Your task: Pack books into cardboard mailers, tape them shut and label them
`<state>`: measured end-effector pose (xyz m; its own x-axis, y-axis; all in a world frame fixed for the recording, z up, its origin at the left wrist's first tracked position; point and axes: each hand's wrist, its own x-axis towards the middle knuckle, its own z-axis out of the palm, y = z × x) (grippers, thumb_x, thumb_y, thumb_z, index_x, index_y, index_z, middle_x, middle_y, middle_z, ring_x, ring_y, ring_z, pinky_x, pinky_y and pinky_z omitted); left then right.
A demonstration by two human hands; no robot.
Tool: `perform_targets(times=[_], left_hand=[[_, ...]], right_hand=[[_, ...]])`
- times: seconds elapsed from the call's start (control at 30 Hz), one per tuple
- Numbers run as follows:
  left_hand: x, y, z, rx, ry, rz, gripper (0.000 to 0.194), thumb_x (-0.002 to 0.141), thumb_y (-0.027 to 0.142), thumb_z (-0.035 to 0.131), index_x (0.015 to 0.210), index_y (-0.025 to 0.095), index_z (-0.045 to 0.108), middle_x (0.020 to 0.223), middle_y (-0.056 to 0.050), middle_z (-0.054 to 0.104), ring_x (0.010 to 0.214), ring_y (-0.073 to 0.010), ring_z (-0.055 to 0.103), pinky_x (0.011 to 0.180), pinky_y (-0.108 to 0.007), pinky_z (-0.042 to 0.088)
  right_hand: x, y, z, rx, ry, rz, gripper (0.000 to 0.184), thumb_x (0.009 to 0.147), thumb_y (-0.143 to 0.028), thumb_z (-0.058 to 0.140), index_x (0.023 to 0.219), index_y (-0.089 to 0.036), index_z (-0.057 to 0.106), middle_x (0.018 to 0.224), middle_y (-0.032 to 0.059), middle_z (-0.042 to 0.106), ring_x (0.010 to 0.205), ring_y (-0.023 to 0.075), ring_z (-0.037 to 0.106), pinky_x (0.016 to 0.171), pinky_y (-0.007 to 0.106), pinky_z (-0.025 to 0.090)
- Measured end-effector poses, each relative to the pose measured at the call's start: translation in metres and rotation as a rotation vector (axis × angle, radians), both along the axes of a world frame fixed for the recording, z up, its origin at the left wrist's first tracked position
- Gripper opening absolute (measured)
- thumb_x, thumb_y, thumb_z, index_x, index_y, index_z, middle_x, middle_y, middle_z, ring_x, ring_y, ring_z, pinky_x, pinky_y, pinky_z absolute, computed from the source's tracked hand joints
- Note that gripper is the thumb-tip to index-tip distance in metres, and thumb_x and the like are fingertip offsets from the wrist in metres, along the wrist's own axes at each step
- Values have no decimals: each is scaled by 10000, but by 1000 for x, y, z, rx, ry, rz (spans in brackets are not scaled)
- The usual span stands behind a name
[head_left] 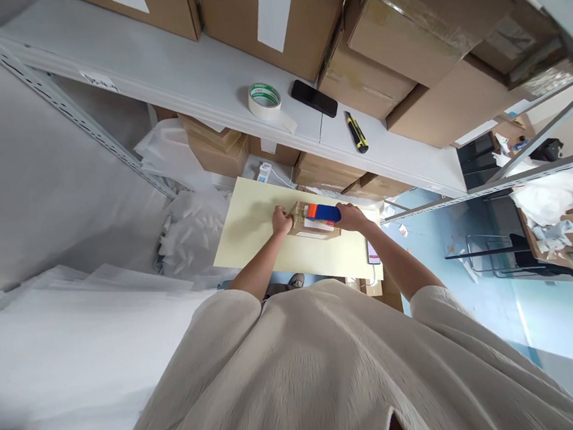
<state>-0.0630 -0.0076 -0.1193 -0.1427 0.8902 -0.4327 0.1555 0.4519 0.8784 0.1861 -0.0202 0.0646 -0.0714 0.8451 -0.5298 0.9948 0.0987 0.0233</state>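
Note:
A small taped cardboard box point(318, 234) lies on a pale yellow tabletop point(246, 215) in front of me. My left hand point(281, 221) is closed against the box's left end, its fingers partly hidden. Over the right part of the box, my right hand point(351, 217) grips a blue tape dispenser point(327, 213) with an orange end. The dispenser lies along the box's top and hides part of a white label there. Whether the tape touches the box I cannot tell.
A phone point(373, 253) lies at the table's right edge. The shelf behind holds a tape roll point(264, 102), a black phone point(314, 99), a yellow-black box cutter point(357, 132) and large cartons point(270, 22). White foam sheets point(77, 340) are stacked at left.

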Motion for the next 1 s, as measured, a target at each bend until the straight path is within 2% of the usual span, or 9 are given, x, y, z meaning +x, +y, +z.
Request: perform_targets(times=[0.1,0.2,0.27,0.33,0.43,0.5,0.67,0.8,1.0], left_hand=[[-1,0,4,18,71,25,422,809,165,780,1201,278,675,1252,-93,774,1212,-262,759,1114,-403,560],[-6,-1,7,18,-29,-104,406,848,129,717,1223,280,693,1180,-50,812,1163,-240,783,1123,-396,572],[-9,-2,10,25,-29,-157,430,854,99,698,1248,271,710,1224,-69,823,1229,-268,777,1159,-428,568],[-12,-2,16,144,14,-207,497,868,75,676,1330,252,724,1389,-112,797,1379,-293,725,1241,-447,526],[-12,-1,28,405,87,-408,650,907,86,648,1542,223,675,1642,-143,673,1571,-301,598,1366,-440,409],[-11,0,35,470,168,-595,763,931,143,669,1685,207,573,1764,-158,562,1674,-323,484,1417,-471,326],[-14,-2,39,368,431,-880,907,1017,340,656,1855,250,320,1920,-140,302,1806,-370,196,1457,-626,98],[-18,-1,37,337,511,-922,904,1034,426,662,1863,319,317,1920,-101,315,1812,-410,138,1439,-693,-3],[-20,2,40,284,581,-964,879,1059,454,629,1867,346,302,1935,-77,274,1814,-423,101,1419,-736,-37]], right_hand=[[2,0,-3,8,5,-7,437,920,-409,819,1270,-232,626,1242,180,774,1233,393,686,1011,461,540],[4,0,-7,15,14,2,436,911,-393,815,1270,-230,629,1261,179,768,1237,391,682,1022,467,541],[4,0,-9,25,35,5,425,905,-374,810,1261,-226,631,1309,179,752,1244,376,682,1022,449,541],[5,0,-9,31,65,-4,411,903,-356,804,1250,-224,629,1346,176,738,1238,359,688,1012,425,542],[5,-1,-10,21,103,-30,399,900,-320,790,1250,-229,622,1313,152,758,1179,337,719,1018,415,533],[4,-2,-9,15,116,-27,402,900,-303,780,1261,-233,619,1280,136,782,1139,330,739,1039,426,522],[6,3,-8,-16,121,37,451,888,-320,801,1298,-236,630,1246,130,823,1110,336,770,1030,425,517],[12,11,-6,-42,122,81,467,880,-353,834,1295,-237,653,1212,136,838,1098,342,786,1057,432,506],[22,11,0,-71,200,129,604,843,-480,901,1350,-257,658,1046,103,837,1024,343,784,1062,440,507]])
